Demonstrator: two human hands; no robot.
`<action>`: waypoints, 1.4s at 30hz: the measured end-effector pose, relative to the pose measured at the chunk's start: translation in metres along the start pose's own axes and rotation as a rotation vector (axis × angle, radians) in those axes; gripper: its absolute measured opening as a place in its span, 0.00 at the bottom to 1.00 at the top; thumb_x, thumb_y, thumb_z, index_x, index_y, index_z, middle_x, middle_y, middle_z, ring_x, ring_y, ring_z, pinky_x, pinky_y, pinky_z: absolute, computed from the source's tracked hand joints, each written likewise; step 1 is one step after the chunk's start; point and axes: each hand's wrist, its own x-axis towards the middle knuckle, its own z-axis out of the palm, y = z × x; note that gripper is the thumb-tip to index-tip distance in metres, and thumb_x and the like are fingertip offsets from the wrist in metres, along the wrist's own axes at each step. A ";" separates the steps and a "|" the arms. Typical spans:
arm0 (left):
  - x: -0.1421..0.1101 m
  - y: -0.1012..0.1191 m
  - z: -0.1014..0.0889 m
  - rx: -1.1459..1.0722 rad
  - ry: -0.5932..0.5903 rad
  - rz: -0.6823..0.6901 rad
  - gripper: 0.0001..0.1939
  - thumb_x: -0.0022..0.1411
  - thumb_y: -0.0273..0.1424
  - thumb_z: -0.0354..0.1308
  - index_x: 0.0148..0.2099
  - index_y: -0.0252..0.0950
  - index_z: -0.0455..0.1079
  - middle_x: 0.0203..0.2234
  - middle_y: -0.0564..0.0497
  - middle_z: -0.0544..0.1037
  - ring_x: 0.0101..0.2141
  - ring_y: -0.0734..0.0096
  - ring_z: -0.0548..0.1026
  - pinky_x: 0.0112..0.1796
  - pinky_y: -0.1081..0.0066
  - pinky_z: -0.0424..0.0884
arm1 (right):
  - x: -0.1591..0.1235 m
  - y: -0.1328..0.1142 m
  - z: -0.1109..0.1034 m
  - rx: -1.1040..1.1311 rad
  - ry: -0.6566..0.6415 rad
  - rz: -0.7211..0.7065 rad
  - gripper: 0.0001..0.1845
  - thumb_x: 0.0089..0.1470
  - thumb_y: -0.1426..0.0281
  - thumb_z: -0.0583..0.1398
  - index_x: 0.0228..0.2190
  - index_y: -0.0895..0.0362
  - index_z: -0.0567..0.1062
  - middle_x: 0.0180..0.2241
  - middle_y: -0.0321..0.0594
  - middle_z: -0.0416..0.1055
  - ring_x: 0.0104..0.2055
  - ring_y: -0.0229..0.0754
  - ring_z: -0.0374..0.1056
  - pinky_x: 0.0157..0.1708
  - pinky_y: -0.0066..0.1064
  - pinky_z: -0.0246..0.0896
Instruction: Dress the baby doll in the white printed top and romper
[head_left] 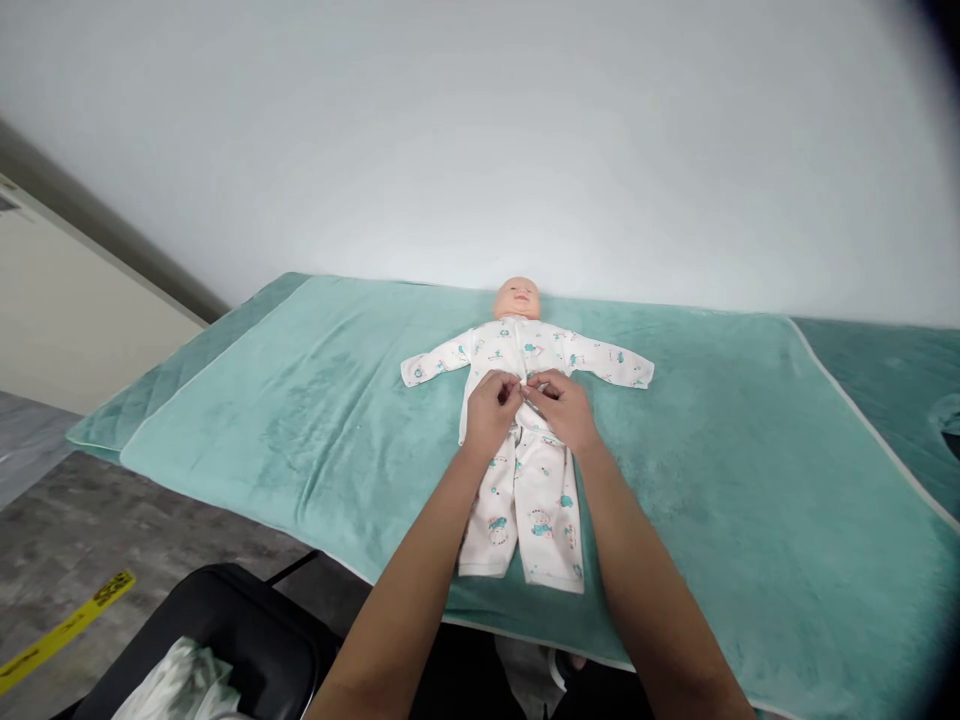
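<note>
A baby doll (pixel 517 298) lies on its back on a teal blanket (pixel 315 400), dressed in a white patterned sleepsuit (pixel 534 500) with sleeves spread out. My left hand (pixel 491 410) and my right hand (pixel 562 405) meet at the doll's waist. Both hands have their fingers curled and pinch the sleepsuit's front opening at the middle. The suit's legs lie flat toward me.
The blanket covers a padded table set against a pale wall (pixel 480 130). A black chair (pixel 225 640) with white cloth (pixel 176 685) on it stands at the lower left. Yellow tape (pixel 67 630) marks the grey floor.
</note>
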 end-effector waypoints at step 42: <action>-0.016 -0.003 -0.009 -0.113 0.035 -0.104 0.09 0.65 0.31 0.54 0.46 0.37 0.71 0.29 0.54 0.71 0.29 0.74 0.68 0.35 0.73 0.65 | -0.027 0.015 -0.003 0.011 0.058 -0.018 0.14 0.53 0.58 0.62 0.37 0.54 0.77 0.34 0.37 0.72 0.26 0.36 0.60 0.29 0.30 0.58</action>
